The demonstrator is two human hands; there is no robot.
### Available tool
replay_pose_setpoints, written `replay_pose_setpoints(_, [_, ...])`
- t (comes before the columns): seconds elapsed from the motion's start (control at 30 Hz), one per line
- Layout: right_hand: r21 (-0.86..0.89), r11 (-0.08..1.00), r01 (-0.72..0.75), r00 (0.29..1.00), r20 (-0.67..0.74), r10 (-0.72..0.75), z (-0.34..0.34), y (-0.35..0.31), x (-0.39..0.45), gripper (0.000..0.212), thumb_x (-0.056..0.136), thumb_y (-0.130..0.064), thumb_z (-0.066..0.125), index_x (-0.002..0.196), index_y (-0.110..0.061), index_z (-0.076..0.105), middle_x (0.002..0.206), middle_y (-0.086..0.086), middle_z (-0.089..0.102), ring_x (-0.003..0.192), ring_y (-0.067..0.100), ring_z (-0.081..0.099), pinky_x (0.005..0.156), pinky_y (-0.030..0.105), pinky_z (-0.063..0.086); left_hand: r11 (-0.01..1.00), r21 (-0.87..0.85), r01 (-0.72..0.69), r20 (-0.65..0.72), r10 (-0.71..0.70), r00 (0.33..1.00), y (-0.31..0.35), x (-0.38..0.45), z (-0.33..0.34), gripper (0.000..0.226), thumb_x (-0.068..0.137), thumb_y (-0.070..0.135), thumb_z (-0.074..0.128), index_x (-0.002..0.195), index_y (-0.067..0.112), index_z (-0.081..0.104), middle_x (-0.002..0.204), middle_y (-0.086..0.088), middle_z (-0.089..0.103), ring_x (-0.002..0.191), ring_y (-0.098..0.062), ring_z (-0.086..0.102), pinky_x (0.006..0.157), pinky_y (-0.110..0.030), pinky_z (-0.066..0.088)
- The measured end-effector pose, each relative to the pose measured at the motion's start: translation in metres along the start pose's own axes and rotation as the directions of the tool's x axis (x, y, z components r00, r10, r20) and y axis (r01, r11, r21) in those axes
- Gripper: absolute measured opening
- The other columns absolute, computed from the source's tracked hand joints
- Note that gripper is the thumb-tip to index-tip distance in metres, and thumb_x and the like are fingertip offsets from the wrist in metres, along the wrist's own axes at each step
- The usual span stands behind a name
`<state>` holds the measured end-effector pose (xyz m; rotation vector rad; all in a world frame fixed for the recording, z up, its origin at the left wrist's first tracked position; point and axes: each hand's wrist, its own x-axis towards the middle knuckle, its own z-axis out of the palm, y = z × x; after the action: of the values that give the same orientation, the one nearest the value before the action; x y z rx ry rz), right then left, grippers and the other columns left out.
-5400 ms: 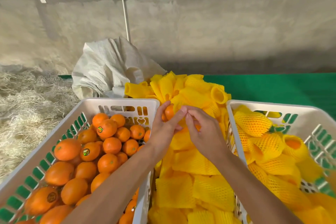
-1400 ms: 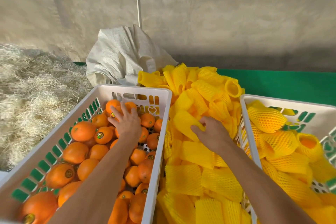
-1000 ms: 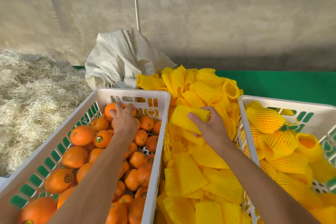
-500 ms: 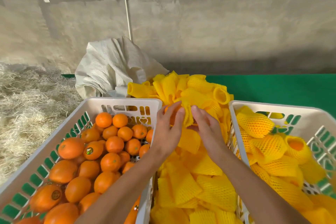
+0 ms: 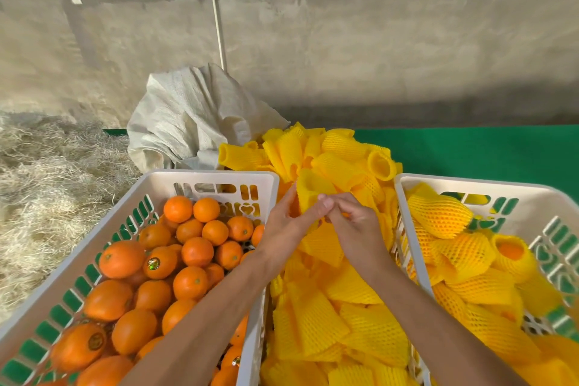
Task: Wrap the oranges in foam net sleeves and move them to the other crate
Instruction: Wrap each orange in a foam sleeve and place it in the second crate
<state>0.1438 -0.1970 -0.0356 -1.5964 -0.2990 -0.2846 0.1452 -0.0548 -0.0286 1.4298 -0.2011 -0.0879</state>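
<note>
A white crate [image 5: 200, 177] on the left holds several bare oranges [image 5: 196, 251]. Another white crate [image 5: 470, 183] on the right holds oranges wrapped in yellow foam net [image 5: 438, 216]. Between the crates lies a heap of yellow foam net sleeves [image 5: 344, 316]. Above that heap my left hand [image 5: 289, 224] and my right hand [image 5: 354, 222] meet on one yellow sleeve [image 5: 310, 194]. Both hands pinch the sleeve, which sticks up above the fingers. The orange my left hand carried is hidden behind the hands and the sleeve.
A crumpled white woven sack [image 5: 194, 116] stands behind the left crate. Dry straw [image 5: 47, 185] covers the ground at the left. A green surface [image 5: 470, 150] runs behind the right crate, and a concrete wall [image 5: 344, 41] closes the back.
My left hand lifted an orange out of the left crate and my right hand took a sleeve from the heap. Both hands came together over the heap and now work the sleeve.
</note>
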Motion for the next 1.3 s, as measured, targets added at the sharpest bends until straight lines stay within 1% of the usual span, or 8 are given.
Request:
replay_pose_setpoints(0.2, [-0.014,0.997,-0.074,0.997,-0.009,0.074,-0.003,0.004,0.002,0.029,0.104,-0.037,0.051,0.106,-0.019,0.074,0.105,0.005,0.073,0.099,0.019,0.067,0.083,0.030,0.056,0.988,-0.078,0.135,0.035,-0.133,0.991,-0.001,0.006,-0.011,0.074,0.092,0.028,0.078,0.155,0.037,0.040,0.134,0.013,0.069,0.122,-0.007,0.066,0.096,-0.037,0.051])
replay_pose_setpoints(0.33, [0.217,0.956,-0.199,0.975,-0.055,0.215,-0.004,0.005,0.006,0.032,0.109,-0.031,0.043,0.122,-0.015,0.067,0.113,0.005,0.076,0.104,0.024,0.072,0.090,0.043,0.059,0.979,-0.168,0.114,-0.102,-0.132,0.986,-0.006,0.013,-0.013,0.051,0.108,0.008,0.050,0.156,0.019,0.042,0.138,0.002,0.067,0.122,-0.026,0.068,0.102,-0.045,0.057])
replay_pose_setpoints(0.53, [0.738,0.439,-0.512,0.762,0.154,0.630,-0.002,-0.007,0.011,0.032,0.107,-0.024,0.046,0.131,-0.007,0.058,0.121,0.011,0.070,0.103,0.021,0.069,0.080,0.034,0.057,0.971,-0.177,0.159,-0.131,-0.183,0.974,-0.004,0.007,-0.004,0.041,0.108,0.003,0.043,0.145,0.015,0.056,0.130,-0.003,0.069,0.110,-0.005,0.071,0.084,-0.025,0.061])
replay_pose_setpoints(0.67, [0.655,0.469,-0.593,0.745,0.226,0.627,-0.004,-0.015,0.013,0.037,0.107,-0.028,0.042,0.133,-0.007,0.059,0.118,0.011,0.071,0.100,0.023,0.065,0.085,0.033,0.050,0.931,-0.313,0.188,-0.184,-0.254,0.950,-0.005,0.013,-0.005,0.040,0.108,0.006,0.038,0.136,0.017,0.065,0.137,-0.018,0.065,0.124,-0.041,0.061,0.094,-0.052,0.055])
replay_pose_setpoints(0.83, [0.676,0.512,-0.530,0.841,0.340,0.421,-0.018,-0.018,0.013,0.049,0.095,-0.023,0.036,0.133,0.001,0.055,0.132,0.018,0.063,0.122,0.033,0.058,0.108,0.047,0.041,0.892,-0.408,0.195,-0.229,-0.307,0.924,-0.006,0.017,-0.004,0.031,0.109,0.012,0.043,0.132,0.016,0.064,0.132,-0.018,0.066,0.111,-0.037,0.064,0.094,-0.054,0.053])
replay_pose_setpoints(1.03, [0.372,0.839,-0.397,0.917,0.122,0.380,-0.015,-0.009,0.012,0.029,0.096,-0.014,0.065,0.125,-0.014,0.067,0.121,0.007,0.074,0.113,0.024,0.070,0.096,0.040,0.054,0.896,-0.388,0.217,-0.203,-0.312,0.928,-0.003,0.013,-0.002,0.030,0.109,0.011,0.046,0.134,0.015,0.062,0.126,-0.017,0.067,0.105,-0.034,0.068,0.070,-0.041,0.063])
replay_pose_setpoints(1.2, [0.402,0.742,-0.536,0.825,0.066,0.561,-0.015,-0.012,0.014,0.030,0.091,-0.037,0.070,0.117,-0.022,0.072,0.112,0.004,0.077,0.102,0.022,0.074,0.089,0.040,0.057,0.900,-0.358,0.249,-0.110,-0.306,0.946,-0.001,0.010,-0.001,0.030,0.109,0.013,0.047,0.133,0.019,0.064,0.133,-0.017,0.066,0.114,-0.038,0.064,0.091,-0.053,0.057])
replay_pose_setpoints(1.3, [0.482,0.649,-0.589,0.787,0.157,0.597,-0.022,-0.013,0.015,0.034,0.092,-0.034,0.066,0.121,-0.019,0.070,0.117,0.008,0.075,0.102,0.025,0.073,0.088,0.039,0.054,0.886,-0.384,0.260,-0.037,-0.296,0.955,-0.003,0.010,-0.004,0.029,0.108,0.015,0.048,0.131,0.019,0.064,0.128,-0.013,0.070,0.110,-0.034,0.069,0.079,-0.047,0.064])
